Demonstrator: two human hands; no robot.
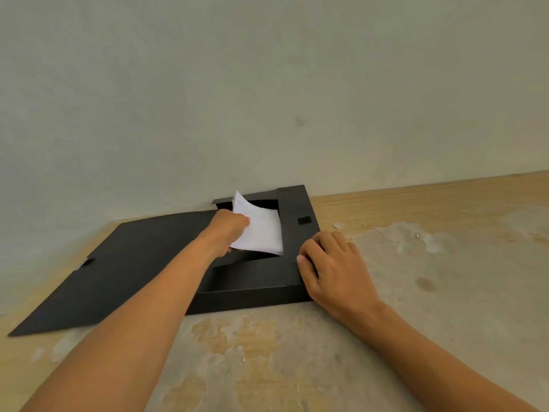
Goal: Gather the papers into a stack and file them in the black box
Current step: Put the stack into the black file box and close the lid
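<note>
The left hand is pinching the papers closed-fingered, tilting them into the open box; the right hand, loosely curled, is pressing the box's side flap, likely steadying it

Bare room: worn tabletop, plain wall

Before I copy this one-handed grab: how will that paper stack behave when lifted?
Likely floppy: the paper stack already curls upward at its far corner in the left hand. Probably light, since one hand carries it. Loose sheets may fan or slip.
</note>
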